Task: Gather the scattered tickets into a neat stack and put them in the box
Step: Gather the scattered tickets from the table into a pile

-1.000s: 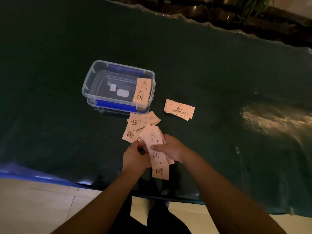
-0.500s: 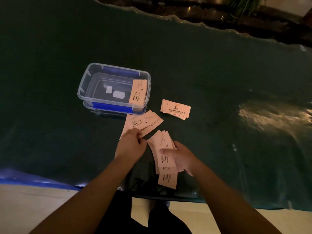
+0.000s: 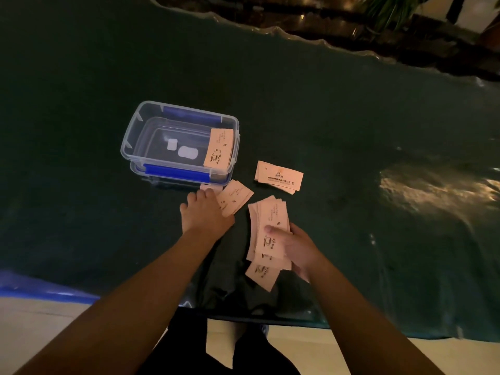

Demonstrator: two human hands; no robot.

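- One clear plastic box (image 3: 140, 136) with blue latches, open, left of centre on the dark green table cover (image 3: 351, 131); it seems to sit on its own lid, blue edge showing at the near side.
- One ticket (image 3: 218, 148) leans inside the box against its right wall, printed face up.
- Two small white patches (image 3: 184, 149) show on the box floor; cannot tell what they are.
- Small pile of tickets (image 3: 278, 176), at least two, lies flat right of the box, apart from it.
- Loose tickets (image 3: 234, 197) just near of the box, roughly two or three overlapping; exact count unclear, part hidden under the fingers.
- Fanned bundle of tickets (image 3: 267, 234) in the right hand, about five or more, not squared up; lowest one sticks out toward the near edge.
- Left hand (image 3: 204, 212) palm down, fingers spread flat on the loose tickets, pressing rather than pinching; nothing gripped that I can see.
- Right hand (image 3: 295, 246) grasps the bundle, thumb across the top face, fingers underneath.
- Both forearms bare, reaching in from the near edge.
- Glare patch (image 3: 433, 188) on the cover at right.
- Plant leaves (image 3: 389, 9) and dark ledge beyond the far edge.
- Pale floor tiles (image 3: 40, 328) and dark trousers (image 3: 189, 345) below the near edge.
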